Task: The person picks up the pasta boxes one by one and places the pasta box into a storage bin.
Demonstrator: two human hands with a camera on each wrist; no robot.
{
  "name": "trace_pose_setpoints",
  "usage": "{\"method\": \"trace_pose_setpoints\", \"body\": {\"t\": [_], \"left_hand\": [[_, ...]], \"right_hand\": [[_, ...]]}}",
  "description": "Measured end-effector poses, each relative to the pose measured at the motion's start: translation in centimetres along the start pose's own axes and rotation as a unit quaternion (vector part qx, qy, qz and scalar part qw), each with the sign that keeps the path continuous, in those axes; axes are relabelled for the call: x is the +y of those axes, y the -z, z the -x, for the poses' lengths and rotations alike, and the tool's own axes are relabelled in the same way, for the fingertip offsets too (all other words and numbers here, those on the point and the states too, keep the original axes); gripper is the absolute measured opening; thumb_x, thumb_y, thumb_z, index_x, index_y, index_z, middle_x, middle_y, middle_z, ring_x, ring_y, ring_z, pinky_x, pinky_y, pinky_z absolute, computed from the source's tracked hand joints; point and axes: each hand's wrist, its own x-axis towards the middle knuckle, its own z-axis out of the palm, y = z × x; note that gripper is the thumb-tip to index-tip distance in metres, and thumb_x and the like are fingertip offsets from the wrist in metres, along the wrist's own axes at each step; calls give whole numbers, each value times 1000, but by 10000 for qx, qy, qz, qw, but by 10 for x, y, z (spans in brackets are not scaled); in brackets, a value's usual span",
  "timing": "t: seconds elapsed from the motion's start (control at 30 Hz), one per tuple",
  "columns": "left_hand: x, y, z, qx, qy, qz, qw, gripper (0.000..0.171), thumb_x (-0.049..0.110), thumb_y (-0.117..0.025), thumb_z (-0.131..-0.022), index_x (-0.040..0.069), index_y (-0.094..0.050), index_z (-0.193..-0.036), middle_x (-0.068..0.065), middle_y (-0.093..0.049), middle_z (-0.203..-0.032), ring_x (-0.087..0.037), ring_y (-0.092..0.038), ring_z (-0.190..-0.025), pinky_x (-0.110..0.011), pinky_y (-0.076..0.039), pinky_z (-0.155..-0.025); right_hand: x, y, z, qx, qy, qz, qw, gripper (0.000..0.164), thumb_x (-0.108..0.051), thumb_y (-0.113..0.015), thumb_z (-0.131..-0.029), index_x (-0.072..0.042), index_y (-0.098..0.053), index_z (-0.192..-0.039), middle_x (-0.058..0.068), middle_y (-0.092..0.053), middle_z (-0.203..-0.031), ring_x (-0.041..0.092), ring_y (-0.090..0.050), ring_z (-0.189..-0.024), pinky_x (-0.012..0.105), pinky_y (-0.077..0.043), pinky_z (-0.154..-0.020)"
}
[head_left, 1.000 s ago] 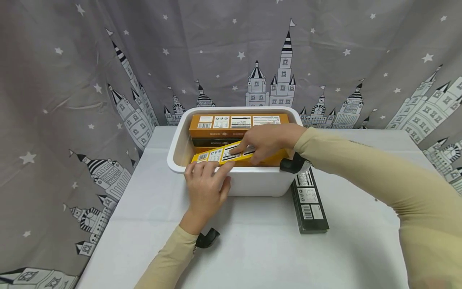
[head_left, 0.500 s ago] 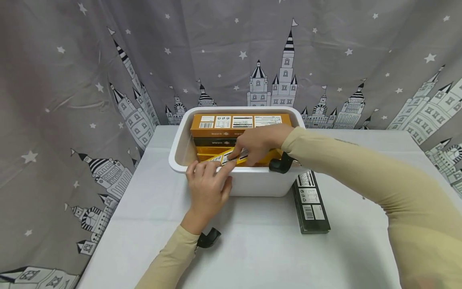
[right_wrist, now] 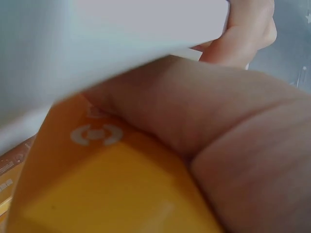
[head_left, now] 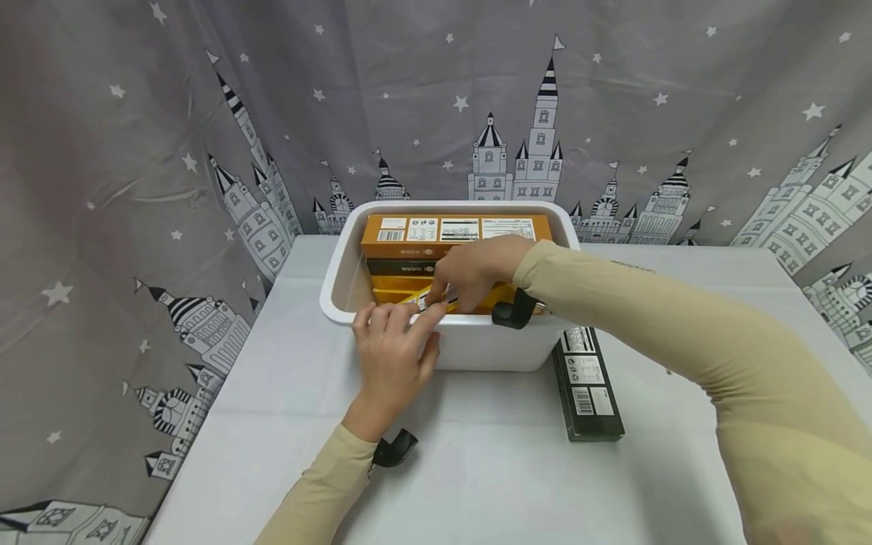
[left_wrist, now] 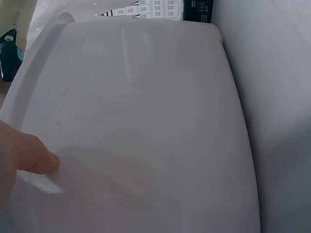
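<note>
A white plastic bin (head_left: pixel 487 344) stands on the table with several long, flat cartons inside. My left hand (head_left: pixel 390 356) holds its near rim, fingers hooked over the edge and the thumb on the outer wall, as the left wrist view also shows. Inside the bin, my right hand (head_left: pixel 468 274) grips a yellow box (right_wrist: pixel 112 189) close behind the near wall. That box sits at a slant, mostly hidden by both hands and the rim. Behind it lie another yellow box (head_left: pixel 395 284), a dark box (head_left: pixel 400 267) and, higher at the back, an orange-brown box (head_left: pixel 456 250).
A black box (head_left: pixel 591 393) lies on the white-covered table (head_left: pixel 477 469), by the bin's near right corner. A grey curtain (head_left: pixel 409 91) printed with castles and stars hangs behind and along the left side.
My right hand has moved left and deeper into the bin, and the slanted yellow box has sunk lower behind the near rim. My left hand keeps its hold on the rim.
</note>
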Motion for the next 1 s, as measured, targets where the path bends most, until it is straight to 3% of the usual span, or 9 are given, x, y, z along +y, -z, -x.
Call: {"method": "trace_pose_setpoints", "body": {"t": [0.2, 0.27, 0.33, 0.43, 0.5, 0.57, 1.0], "left_hand": [[0, -2, 0, -8, -6, 35, 10000, 33, 15, -73, -83, 21, -71, -115, -10, -67, -97, -31, -54, -95, -56, -34, -96], [0, -2, 0, 41, -24, 24, 10000, 33, 15, -73, -83, 21, -71, -115, -9, -66, -96, -31, -54, -95, -56, -35, -95], [0, -3, 0, 53, -30, 9, 10000, 33, 15, -72, -83, 21, -71, -115, -9, -66, -95, -31, -54, -94, -56, -34, -95], [1, -2, 0, 32, -17, 1, 10000, 33, 15, -73, -83, 21, -71, -116, -9, -64, -95, -31, -54, -94, -56, -34, -95], [1, -1, -1, -25, 3, 4, 10000, 33, 15, -74, -83, 20, -71, -116, -9, -64, -95, -31, -53, -95, -56, -34, -96], [1, -1, -1, -48, 14, 7, 10000, 33, 15, -74, -83, 20, -72, -116, -9, -64, -94, -31, -53, -95, -55, -34, -96], [1, -1, -1, 85, -39, -9, 10000, 32, 15, -74, -83, 20, -72, -114, -8, -64, -93, -31, -54, -93, -55, -33, -96]], "right_hand": [[1, -1, 1, -84, -76, 91, 9999, 56, -11, -64, -90, -28, -60, -144, 2, -63, -143, 21, -55, -110, 36, -47, -105], [1, -2, 2, -206, -193, -25, 9996, 57, -9, -61, -92, -29, -58, -145, 2, -65, -138, 18, -58, -95, 32, -51, -88], [0, -2, 2, -258, -149, 3, 9996, 61, -4, -58, -90, -28, -57, -146, 2, -64, -137, 18, -57, -95, 31, -49, -82], [-1, -2, 4, -189, -85, -17, 9998, 68, 5, -56, -88, -28, -55, -147, 2, -61, -140, 18, -58, -99, 30, -51, -85], [-3, -2, 6, -56, 29, 52, 10000, 72, 9, -57, -85, -28, -56, -147, 2, -57, -148, 21, -54, -117, 35, -48, -104], [-4, -2, 7, 12, -14, -13, 10000, 72, 10, -57, -86, -29, -56, -146, 2, -55, -151, 21, -53, -122, 38, -46, -111], [1, 2, 16, 157, -157, -102, 9997, 64, 1, -63, -87, -25, -57, -146, 1, -53, -153, 25, -49, -141, 45, -39, -119]]}}
